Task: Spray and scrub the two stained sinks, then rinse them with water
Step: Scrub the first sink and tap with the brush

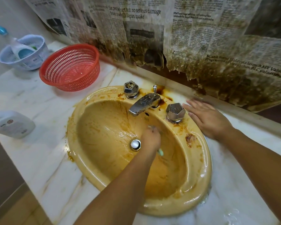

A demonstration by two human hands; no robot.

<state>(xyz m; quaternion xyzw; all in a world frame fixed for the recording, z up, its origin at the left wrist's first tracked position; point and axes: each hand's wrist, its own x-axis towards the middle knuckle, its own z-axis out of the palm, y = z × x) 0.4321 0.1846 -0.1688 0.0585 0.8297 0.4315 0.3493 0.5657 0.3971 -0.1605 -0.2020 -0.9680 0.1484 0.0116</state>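
We are reading the newspaper (136, 21) hanging across the top of the frame. One headline is saying "Six people hurt but no serious damage from powerful Japan quake". At the right edge we are making out "launch MY Value" before the line is running out of the frame. The smaller print is proving too fine to read, and the torn lower edge is showing brown stains.

At the left edge a white bottle (11, 124) is being cut off, its label blurred. In the upper left a spray bottle (23, 49) is leaning in a pale basket (5, 57) beside a red basket (70, 67); its label is also unreadable.

The yellow sink (199, 168) is sitting at the centre of the frame, set in the marble surface (31, 98), with brown smears on bowl and rim. The left grip (150, 140) is reaching into the bowl just right of the drain plug (135, 144), fingers curling round a brush (160, 152). Only its pale green handle end is showing clearly, and the head is blurring below the tap (144, 103). The right grip (208, 119) is lying flat on the surface just right of the right knob (175, 112), fingers straight and holding nothing.
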